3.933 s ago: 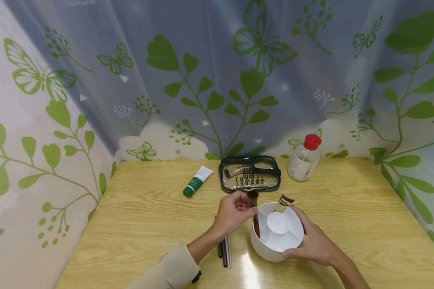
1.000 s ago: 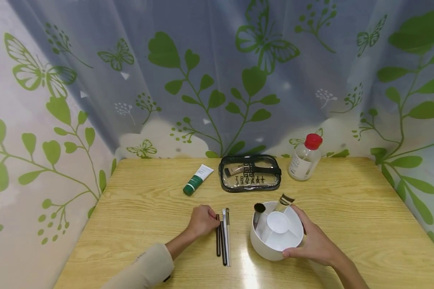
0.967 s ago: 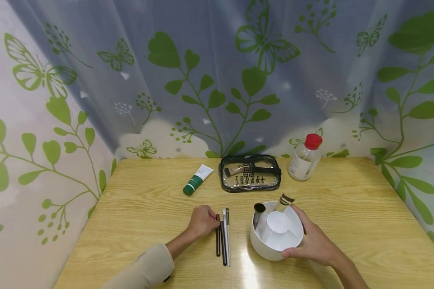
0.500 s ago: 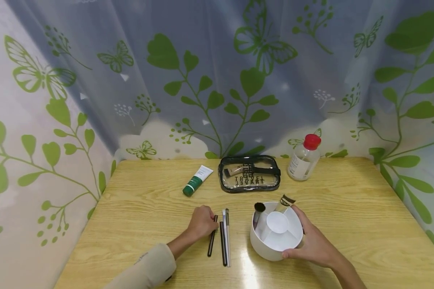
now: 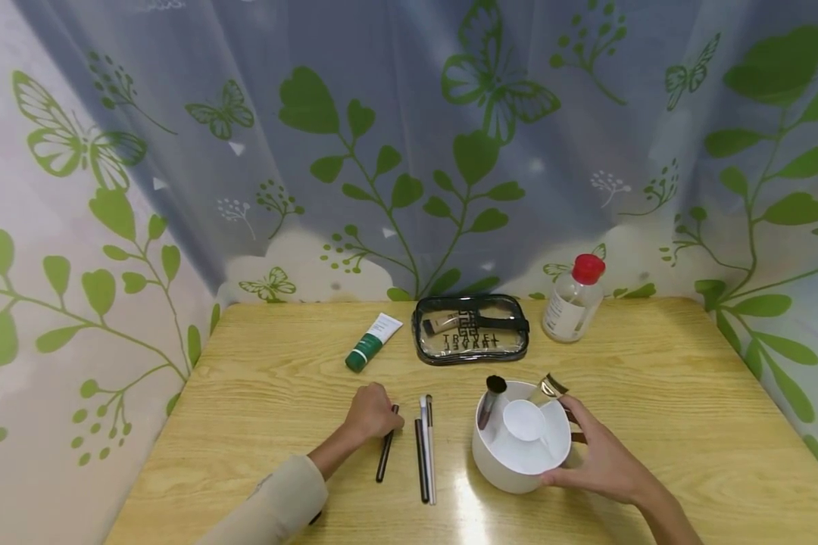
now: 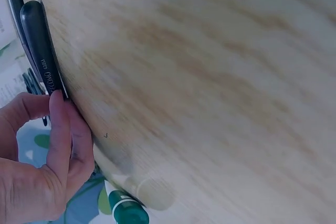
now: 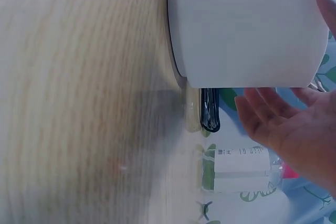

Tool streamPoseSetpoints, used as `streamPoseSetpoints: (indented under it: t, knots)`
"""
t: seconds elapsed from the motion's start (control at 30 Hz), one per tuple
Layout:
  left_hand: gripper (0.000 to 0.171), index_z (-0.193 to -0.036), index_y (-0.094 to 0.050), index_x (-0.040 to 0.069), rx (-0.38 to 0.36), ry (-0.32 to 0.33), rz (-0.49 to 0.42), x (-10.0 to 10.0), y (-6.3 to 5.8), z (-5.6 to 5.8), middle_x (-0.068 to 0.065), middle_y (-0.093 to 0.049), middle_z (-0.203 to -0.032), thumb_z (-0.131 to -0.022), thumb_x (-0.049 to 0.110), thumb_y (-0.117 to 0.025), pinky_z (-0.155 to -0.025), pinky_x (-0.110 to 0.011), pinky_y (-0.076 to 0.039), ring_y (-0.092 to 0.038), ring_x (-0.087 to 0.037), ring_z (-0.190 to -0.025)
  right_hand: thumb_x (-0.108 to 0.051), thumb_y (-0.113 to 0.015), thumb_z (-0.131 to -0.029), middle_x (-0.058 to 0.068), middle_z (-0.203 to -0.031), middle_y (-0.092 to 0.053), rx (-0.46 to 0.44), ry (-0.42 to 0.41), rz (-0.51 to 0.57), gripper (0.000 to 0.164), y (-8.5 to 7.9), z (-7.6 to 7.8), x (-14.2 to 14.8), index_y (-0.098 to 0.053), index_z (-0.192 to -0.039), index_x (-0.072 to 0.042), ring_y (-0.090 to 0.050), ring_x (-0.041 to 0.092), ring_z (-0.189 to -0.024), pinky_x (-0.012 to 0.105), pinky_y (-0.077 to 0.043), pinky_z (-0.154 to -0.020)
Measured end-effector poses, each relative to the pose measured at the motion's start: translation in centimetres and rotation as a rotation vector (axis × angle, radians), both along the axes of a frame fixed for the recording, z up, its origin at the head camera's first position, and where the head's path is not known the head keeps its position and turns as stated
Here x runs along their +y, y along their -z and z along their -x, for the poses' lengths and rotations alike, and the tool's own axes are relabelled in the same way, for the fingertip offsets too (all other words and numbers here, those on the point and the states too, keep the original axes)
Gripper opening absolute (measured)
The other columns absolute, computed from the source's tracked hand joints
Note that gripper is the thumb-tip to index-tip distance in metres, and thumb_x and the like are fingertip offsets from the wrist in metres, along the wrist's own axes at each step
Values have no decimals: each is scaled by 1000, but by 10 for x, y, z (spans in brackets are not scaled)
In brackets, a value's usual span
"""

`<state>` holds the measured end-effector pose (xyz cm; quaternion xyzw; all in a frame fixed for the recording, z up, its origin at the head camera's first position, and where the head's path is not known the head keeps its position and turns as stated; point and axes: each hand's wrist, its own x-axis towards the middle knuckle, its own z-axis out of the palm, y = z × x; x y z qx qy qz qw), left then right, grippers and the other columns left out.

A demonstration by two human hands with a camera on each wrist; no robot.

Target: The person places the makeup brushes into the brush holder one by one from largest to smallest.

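Note:
My left hand (image 5: 373,412) pinches a dark makeup brush (image 5: 385,454) between thumb and fingers, left of the other brushes. In the left wrist view, the brush's black handle (image 6: 39,40) with small lettering points away from the fingertips; its far end is hidden by the hand. At the right, my right hand (image 5: 603,462) holds a white round divided organizer (image 5: 507,477), thumb on the near side and fingers behind. In it stand a thick dark-bristled makeup brush (image 5: 492,401) and a gold piece with a curved dark top (image 5: 549,387).
Several slim makeup brushes (image 5: 426,462) lie side by side between the hands. Behind are a green and white tube (image 5: 373,342), a clear black-edged travel pouch (image 5: 472,330) with a brush inside, and a red-capped bottle (image 5: 572,303). A patterned curtain hangs at the table's back.
My left hand let go of the thick brush, now standing in the organizer, then drew a dark brush leftward from the row. The organizer's contents have turned slightly clockwise; the right hand's fingers shifted.

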<state>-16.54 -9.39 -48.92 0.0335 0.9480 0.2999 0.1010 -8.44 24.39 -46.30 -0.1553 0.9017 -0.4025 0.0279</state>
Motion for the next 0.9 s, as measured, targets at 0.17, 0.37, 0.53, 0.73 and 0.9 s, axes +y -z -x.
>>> streamPoseSetpoints:
  t: [0.17, 0.37, 0.53, 0.73, 0.9]
  knots:
    - [39, -41, -39, 18, -12, -6, -9, 0, -2, 3, 10, -32, -37, -62, 8, -71, -36, -17, -23, -32, -6, -36, -29, -88, -61, 13, -129, -53, -6, -2, 13, 94, 1, 1, 0, -35, -135, -6, -49, 11, -118, 45, -51, -92]
    - [21, -52, -56, 9, 49, 39, -164, -1, -16, 5, 6, -46, -46, -66, 8, -71, -39, -17, -29, -39, -3, -40, -27, -89, -61, 13, -128, -53, -18, -7, 36, 96, 1, 2, -2, -32, -135, -4, -48, 6, -116, 45, -50, -92]
    - [15, -82, -64, -3, -81, 49, -425, 5, -33, 4, -7, -65, -69, -70, 4, -69, -51, -27, -54, -59, -9, -53, -27, -89, -59, 10, -122, -55, 17, -15, 17, 101, 2, 3, -3, -32, -137, -2, -51, 5, -111, 45, -51, -89]
    - [24, -94, -58, -9, -172, 94, -687, 18, -51, -2, -8, -61, -78, -72, -1, -66, -63, -31, -58, -59, -10, -65, -28, -90, -56, 10, -120, -56, 24, 6, 8, 100, 5, 0, -6, -34, -134, -1, -54, 21, -110, 51, -49, -90]
    - [27, -98, -55, -9, -163, 128, -834, 33, -68, -6, -5, -60, -82, -74, -2, -64, -67, -28, -58, -60, -9, -70, -26, -90, -55, 7, -117, -57, 37, 12, 36, 97, 7, -2, -8, -35, -132, -2, -53, 8, -109, 41, -49, -91]
